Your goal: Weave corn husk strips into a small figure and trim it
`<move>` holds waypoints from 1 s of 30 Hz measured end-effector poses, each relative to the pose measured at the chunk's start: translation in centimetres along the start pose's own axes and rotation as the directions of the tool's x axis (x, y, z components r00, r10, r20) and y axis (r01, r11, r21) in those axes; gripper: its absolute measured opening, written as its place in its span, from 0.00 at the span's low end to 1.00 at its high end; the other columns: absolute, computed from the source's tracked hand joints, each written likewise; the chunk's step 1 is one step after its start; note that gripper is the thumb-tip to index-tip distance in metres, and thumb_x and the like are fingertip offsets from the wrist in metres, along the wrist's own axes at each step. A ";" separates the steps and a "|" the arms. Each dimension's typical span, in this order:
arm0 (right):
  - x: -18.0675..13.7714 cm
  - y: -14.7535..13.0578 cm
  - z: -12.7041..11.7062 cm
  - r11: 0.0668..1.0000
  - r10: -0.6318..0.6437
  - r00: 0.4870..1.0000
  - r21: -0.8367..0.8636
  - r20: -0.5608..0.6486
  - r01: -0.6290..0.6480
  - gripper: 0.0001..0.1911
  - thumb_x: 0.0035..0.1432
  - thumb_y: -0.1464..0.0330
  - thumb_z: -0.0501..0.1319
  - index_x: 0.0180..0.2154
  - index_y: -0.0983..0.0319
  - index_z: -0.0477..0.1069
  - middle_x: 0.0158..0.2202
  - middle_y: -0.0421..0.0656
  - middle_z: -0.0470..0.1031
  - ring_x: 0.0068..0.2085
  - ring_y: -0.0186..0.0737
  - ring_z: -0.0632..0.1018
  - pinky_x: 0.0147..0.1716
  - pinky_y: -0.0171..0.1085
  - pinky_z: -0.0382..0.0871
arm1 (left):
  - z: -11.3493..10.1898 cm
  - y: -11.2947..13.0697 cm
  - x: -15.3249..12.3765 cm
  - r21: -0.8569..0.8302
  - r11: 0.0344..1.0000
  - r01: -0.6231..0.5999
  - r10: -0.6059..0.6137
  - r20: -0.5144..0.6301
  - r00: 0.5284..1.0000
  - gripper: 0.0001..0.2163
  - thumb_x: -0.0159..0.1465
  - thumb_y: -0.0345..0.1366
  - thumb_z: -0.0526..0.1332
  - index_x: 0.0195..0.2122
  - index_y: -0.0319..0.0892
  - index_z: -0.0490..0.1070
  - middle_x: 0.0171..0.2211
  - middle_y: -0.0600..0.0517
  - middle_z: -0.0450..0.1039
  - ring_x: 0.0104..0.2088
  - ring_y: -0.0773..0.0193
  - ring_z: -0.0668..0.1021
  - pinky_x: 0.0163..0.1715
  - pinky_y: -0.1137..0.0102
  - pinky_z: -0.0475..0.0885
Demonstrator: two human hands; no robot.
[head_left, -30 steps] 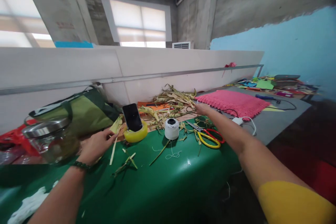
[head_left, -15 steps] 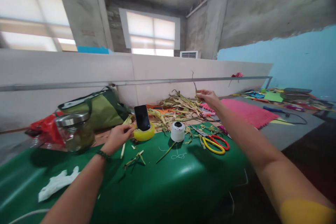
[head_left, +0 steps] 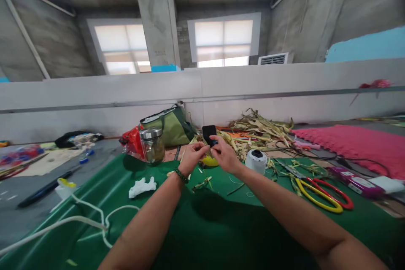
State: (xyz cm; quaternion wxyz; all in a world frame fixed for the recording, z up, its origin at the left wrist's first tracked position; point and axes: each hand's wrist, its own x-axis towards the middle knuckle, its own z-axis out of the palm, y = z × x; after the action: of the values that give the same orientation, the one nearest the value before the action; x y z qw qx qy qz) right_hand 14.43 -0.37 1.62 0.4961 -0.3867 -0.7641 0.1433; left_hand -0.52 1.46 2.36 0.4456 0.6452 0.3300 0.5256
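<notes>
My left hand (head_left: 193,156), with a dark beaded bracelet at the wrist, is closed in a pinch. Close beside it, my right hand (head_left: 225,155) also has its fingertips drawn together. What the fingers hold is too small to make out. Right behind them a black phone (head_left: 208,132) stands upright, with a yellow tape roll (head_left: 209,161) partly hidden below the hands. A white spool of thread (head_left: 257,162) stands right of my right hand. Scraps of plant husk (head_left: 203,184) lie on the green mat (head_left: 240,228) below.
Scissors with red and yellow handles (head_left: 329,194) lie at the right. Dried husks (head_left: 262,128) are heaped at the back. A lidded glass jar (head_left: 152,145), a green bag (head_left: 175,126) and crumpled white tissue (head_left: 142,187) are on the left, with a white cable (head_left: 80,219) nearer me.
My right hand, raised earlier with a thin husk strip, has come down and left to meet my left hand before the phone. The view has swung left.
</notes>
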 end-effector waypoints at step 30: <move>-1.3 -1.9 -3.8 0.885 -0.019 0.461 0.230 0.887 -0.405 0.18 0.45 0.56 0.68 0.29 0.65 0.75 0.23 0.41 0.76 0.26 0.34 0.75 0.26 0.32 0.67 | -2.2 1.5 0.5 -0.063 0.992 0.112 -0.119 -0.118 0.986 0.16 0.42 0.42 0.73 0.21 0.38 0.70 0.16 0.57 0.68 0.17 0.73 0.70 0.20 0.76 0.65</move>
State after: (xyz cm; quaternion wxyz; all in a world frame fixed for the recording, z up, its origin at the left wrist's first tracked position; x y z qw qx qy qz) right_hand 17.14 -3.18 3.66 0.0891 -0.2327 -0.8091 0.5322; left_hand -2.60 1.86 4.05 0.4725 0.5790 0.3784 0.5462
